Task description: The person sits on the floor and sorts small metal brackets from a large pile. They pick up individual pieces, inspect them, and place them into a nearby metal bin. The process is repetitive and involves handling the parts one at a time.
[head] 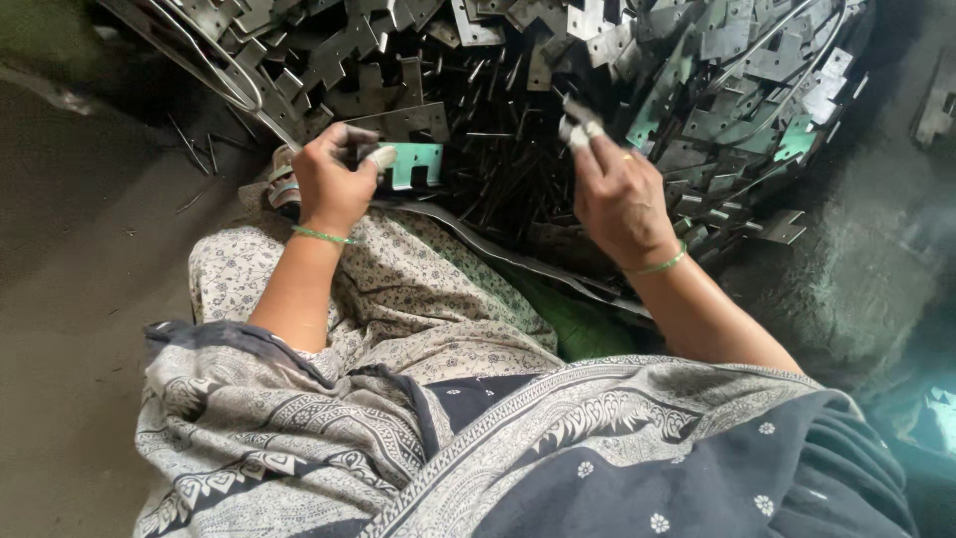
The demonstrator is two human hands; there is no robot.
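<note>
My left hand (334, 179) grips a flat metal bracket (416, 162) with a greenish sheen, held out over my lap. My right hand (617, 194) is raised to the right of it, with its fingertips pinched on a small metal piece (581, 118). Both wrists wear thin green bangles. Just beyond the hands lies a large heap of stamped metal brackets (597, 50), and below them a cluster of thin dark metal pins (508, 174).
A curved metal strip (498, 254) rims the pile near my knees. Bent wire loops (234, 85) stick out of the heap at upper left. Dark dusty floor (80, 249) lies to the left and right. Patterned cloth covers my lap.
</note>
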